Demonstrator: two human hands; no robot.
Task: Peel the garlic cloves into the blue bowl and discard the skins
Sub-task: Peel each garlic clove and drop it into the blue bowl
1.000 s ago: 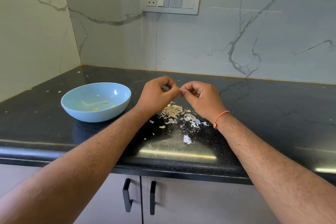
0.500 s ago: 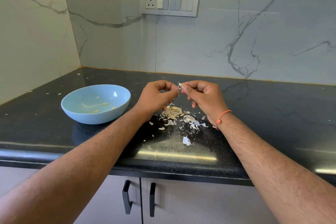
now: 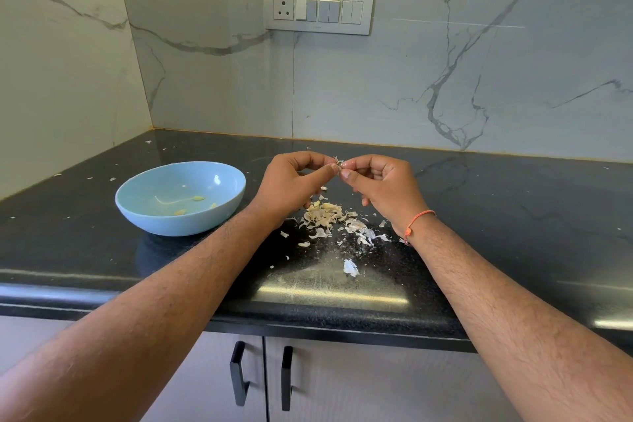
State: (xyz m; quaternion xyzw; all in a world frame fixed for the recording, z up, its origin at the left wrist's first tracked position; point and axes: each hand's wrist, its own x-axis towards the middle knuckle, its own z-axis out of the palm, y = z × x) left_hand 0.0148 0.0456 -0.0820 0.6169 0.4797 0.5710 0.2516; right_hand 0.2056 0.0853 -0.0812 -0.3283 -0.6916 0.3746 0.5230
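Both hands meet above the black counter, pinching one small garlic clove [image 3: 339, 163] between their fingertips. My left hand [image 3: 291, 187] holds it from the left and my right hand [image 3: 385, 190] from the right; a bit of papery skin sticks up from the clove. The blue bowl [image 3: 137, 212] stands to the left of my left hand and has a few peeled pale-yellow cloves [image 3: 198, 198] inside. Directly below the hands lies a pile of garlic cloves and skins [image 3: 323, 214] on the counter.
White skin flakes [image 3: 350, 266] are scattered over the counter [image 3: 513, 233], some near its front edge. A marble wall with a switch panel [image 3: 318, 9] closes the back and the left side. Cabinet doors with black handles [image 3: 238, 373] sit below the counter.
Both hands have lifted a little from the pile and their fingers have opened outward around the clove, so the skin tip now shows between the fingertips.
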